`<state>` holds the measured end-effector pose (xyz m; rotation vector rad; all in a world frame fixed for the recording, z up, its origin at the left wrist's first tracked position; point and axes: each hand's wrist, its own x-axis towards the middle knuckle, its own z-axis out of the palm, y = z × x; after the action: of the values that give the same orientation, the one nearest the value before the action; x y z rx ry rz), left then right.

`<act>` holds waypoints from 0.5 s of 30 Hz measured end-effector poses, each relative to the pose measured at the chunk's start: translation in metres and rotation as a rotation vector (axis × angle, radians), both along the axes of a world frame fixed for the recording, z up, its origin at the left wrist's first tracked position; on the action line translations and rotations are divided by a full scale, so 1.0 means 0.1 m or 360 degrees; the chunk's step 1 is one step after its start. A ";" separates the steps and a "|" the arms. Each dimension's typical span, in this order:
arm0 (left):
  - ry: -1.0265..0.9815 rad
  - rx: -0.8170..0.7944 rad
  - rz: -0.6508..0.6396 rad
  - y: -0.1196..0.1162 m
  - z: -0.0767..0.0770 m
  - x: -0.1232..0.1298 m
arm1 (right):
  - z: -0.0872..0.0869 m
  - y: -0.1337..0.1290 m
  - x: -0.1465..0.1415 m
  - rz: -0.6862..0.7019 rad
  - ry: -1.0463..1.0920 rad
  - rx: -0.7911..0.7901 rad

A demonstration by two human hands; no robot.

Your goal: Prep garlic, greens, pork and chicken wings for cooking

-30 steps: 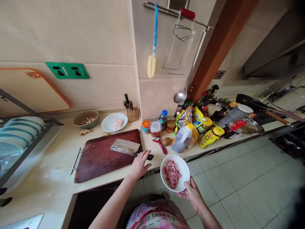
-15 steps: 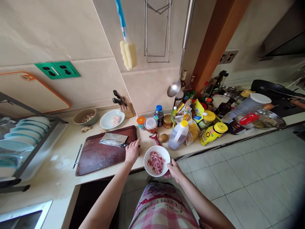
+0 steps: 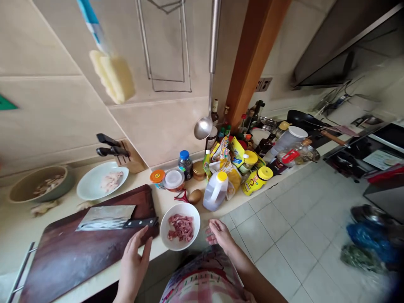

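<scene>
Two hands: left hand [image 3: 134, 265] open, empty, just below the cleaver handle [image 3: 140, 223]; right hand [image 3: 220, 235] open, empty, just beside the bowl.
Bowl [image 3: 164, 231]: sat between the hands, looked light, smooth and breakable; best taken by the rim.
Meat [image 3: 181, 227]: sliced, lay inside, looked soft and slippery.

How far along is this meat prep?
Done: sliced meat sits in the bowl. In hand: nothing is held; the left hand hovers by the cleaver on the board, the right hand near the bowl. Left: pale meat on the plate looks unsliced.
</scene>
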<state>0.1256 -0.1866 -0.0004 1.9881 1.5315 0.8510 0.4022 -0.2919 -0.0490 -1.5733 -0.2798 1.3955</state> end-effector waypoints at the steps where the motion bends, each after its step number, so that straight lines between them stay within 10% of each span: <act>1: 0.0020 0.0029 -0.0003 0.06 0.08 0.05 | -0.02 -0.11 0.08 -0.0058 -0.0037 -0.0002; 7: 0.0226 0.0176 0.0159 0.18 0.43 0.59 | -0.16 -0.63 0.81 -0.0317 -0.0118 -0.0089; 15: -0.0030 0.0207 0.0226 -0.40 0.48 1.81 | -0.06 -1.10 2.34 -0.0538 -0.0314 -0.0073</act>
<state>0.3065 -0.2263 0.0479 1.9727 1.6604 1.0476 0.6360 -0.4016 -0.0552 -1.7081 -0.0927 0.9950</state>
